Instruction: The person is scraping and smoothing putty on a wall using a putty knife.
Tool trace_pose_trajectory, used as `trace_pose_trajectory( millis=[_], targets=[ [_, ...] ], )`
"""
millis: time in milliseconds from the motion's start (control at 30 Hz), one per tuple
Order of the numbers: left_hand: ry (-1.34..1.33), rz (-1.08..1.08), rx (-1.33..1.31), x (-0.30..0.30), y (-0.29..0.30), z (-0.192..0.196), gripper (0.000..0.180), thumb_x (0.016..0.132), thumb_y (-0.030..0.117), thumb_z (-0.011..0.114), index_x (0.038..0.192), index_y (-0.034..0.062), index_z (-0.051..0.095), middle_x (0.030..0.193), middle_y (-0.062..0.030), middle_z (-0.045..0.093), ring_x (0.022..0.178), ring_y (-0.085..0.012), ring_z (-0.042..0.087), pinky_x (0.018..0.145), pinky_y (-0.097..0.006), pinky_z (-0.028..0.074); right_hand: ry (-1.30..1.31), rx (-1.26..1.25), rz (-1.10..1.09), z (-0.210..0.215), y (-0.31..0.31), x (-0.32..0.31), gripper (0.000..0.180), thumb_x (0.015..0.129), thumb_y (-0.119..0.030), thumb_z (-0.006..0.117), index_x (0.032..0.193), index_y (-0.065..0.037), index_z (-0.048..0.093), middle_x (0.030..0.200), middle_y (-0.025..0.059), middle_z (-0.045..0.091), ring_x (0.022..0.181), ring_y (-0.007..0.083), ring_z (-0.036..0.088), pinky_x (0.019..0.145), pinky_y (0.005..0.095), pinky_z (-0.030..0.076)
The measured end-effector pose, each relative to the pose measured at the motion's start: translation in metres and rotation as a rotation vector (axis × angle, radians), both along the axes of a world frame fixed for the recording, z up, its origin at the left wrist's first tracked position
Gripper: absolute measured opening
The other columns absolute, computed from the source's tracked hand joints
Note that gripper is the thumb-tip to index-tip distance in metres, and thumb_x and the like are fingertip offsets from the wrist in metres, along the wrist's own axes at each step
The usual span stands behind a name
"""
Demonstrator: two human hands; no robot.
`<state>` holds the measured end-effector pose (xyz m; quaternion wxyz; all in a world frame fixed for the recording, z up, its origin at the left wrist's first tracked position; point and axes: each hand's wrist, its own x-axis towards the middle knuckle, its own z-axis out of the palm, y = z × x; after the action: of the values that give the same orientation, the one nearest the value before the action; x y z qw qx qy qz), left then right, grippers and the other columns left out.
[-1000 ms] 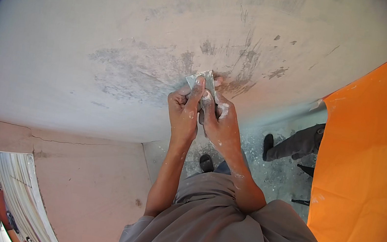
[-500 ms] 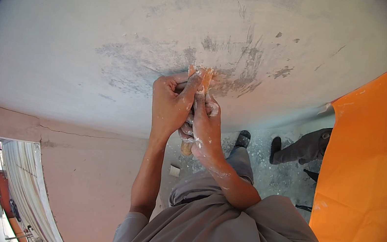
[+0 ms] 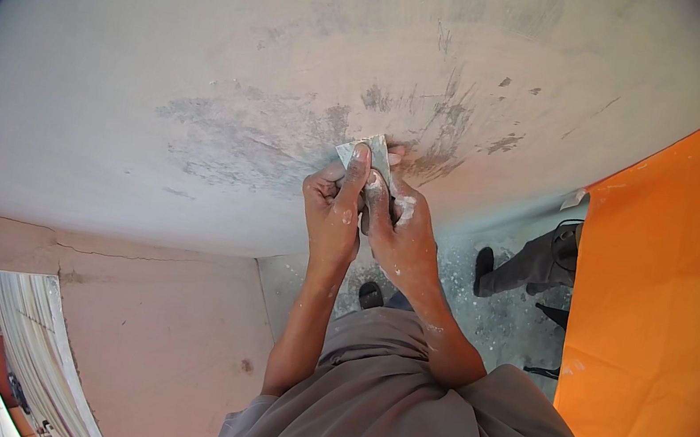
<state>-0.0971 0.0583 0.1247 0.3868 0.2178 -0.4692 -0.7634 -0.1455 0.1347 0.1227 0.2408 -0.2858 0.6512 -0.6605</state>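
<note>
A putty knife's flat, putty-smeared blade [image 3: 380,153] sticks up between my two hands, close to the pale wall [image 3: 169,41]. My left hand [image 3: 334,212] is closed on it, the thumb lying along the blade's face. From the other side my right hand [image 3: 407,225] grips it too, thumb on the lower part of the blade and some fingertips showing behind its right edge. White putty spots my fingers and wrists. The handle is hidden by my hands. Grey, scuffed patches [image 3: 246,128] mark the wall around the blade.
An orange sheet [image 3: 656,333] hangs on the right. Beside it, another person's dark trouser leg and shoe [image 3: 484,269] stand on the white-spattered floor [image 3: 472,276]. To the left are a cracked pinkish wall [image 3: 166,318] and an opening with a pale curtain [image 3: 39,327].
Both hands have shifted right and slightly down with the putty knife. Its blade has turned, showing a pale face instead of an orange-looking one, and the wooden handle has gone out of sight.
</note>
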Motion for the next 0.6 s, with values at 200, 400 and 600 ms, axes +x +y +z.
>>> trace_pose_trajectory(
  millis=[200, 400, 600],
  targets=[
    [0.174, 0.005, 0.134, -0.005, 0.005, -0.007, 0.03, 0.103, 0.018, 0.058, 0.111, -0.0073, 0.071, 0.105, -0.0149, 0.074, 0.083, -0.0092, 0.064, 0.071, -0.025, 0.053, 0.299, 0.051, 0.006, -0.002, 0.004, -0.01, 0.028, 0.104, -0.021, 0.054, 0.114, 0.003, 0.064, 0.067, 0.0035, 0.057, 0.059, 0.0079, 0.048, 0.054, 0.0298, 0.042],
    [-0.117, -0.015, -0.066, 0.013, -0.007, 0.016, 0.028, 0.102, 0.018, 0.059, 0.103, -0.0068, 0.071, 0.093, -0.0124, 0.074, 0.072, -0.0071, 0.062, 0.064, -0.023, 0.05, -0.058, -0.021, -0.029, -0.011, -0.01, 0.014, 0.03, 0.104, -0.024, 0.052, 0.1, 0.004, 0.063, 0.062, 0.0066, 0.057, 0.053, 0.0157, 0.051, 0.053, 0.0358, 0.043],
    [-0.427, 0.007, -0.317, 0.029, -0.019, 0.036, 0.028, 0.098, 0.016, 0.064, 0.082, -0.0046, 0.071, 0.061, 0.0019, 0.061, 0.055, -0.0011, 0.048, 0.047, -0.022, 0.035, -0.482, -0.228, -0.012, -0.004, -0.025, 0.041, 0.028, 0.108, -0.029, 0.046, 0.098, -0.004, 0.055, 0.057, -0.0046, 0.045, 0.039, 0.0049, 0.038, 0.034, 0.0272, 0.027]
  ],
)
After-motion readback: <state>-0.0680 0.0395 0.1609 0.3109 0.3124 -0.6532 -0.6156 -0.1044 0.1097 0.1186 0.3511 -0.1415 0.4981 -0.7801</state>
